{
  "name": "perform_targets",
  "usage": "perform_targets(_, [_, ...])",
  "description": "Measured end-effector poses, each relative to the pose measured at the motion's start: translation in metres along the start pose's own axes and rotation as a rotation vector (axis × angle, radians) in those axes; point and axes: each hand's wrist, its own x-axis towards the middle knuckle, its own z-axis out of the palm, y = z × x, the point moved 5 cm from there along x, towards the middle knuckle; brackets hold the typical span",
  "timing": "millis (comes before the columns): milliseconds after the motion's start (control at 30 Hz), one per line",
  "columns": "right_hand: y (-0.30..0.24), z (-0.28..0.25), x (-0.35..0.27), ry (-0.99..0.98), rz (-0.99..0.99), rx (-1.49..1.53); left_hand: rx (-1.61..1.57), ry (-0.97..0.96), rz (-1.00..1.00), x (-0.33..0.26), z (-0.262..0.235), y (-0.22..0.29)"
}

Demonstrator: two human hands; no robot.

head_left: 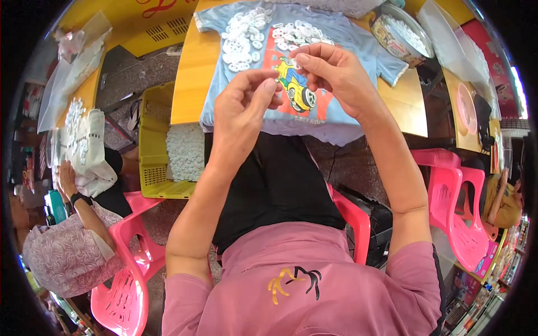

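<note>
Above a light-blue T-shirt (224, 95) spread on the table, I hold both hands raised, a short gap between them. My left hand (241, 106) has its thumb and fingers curled together in a pinch. My right hand (336, 73) pinches thumb against forefinger. Whatever either fingertip grip holds is too small to make out. Beyond my left hand lies a heap of small white plastic pieces with holes (241, 39). A second pile of white pieces (297, 33) sits just beyond my right hand, over the shirt's red-and-yellow print (302, 98).
A basin of white pieces (400, 36) stands at the table's far right. Left of my legs, a yellow crate (154, 134) contains more white pieces (185, 151). Pink plastic chairs (454, 207) stand at right and left. At left, a person (73, 246) works at another table.
</note>
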Motion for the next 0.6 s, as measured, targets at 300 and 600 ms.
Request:
perform_targets(300, [-0.012,0.000,-0.036,0.058,-0.189,-0.117,-0.096,-0.041,-0.026,0.002,0.033,-0.005])
perform_targets(600, [0.005,-0.003,-0.051,0.071,-0.212,-0.024,-0.086,-0.030,-0.053,0.001,0.040,-0.011])
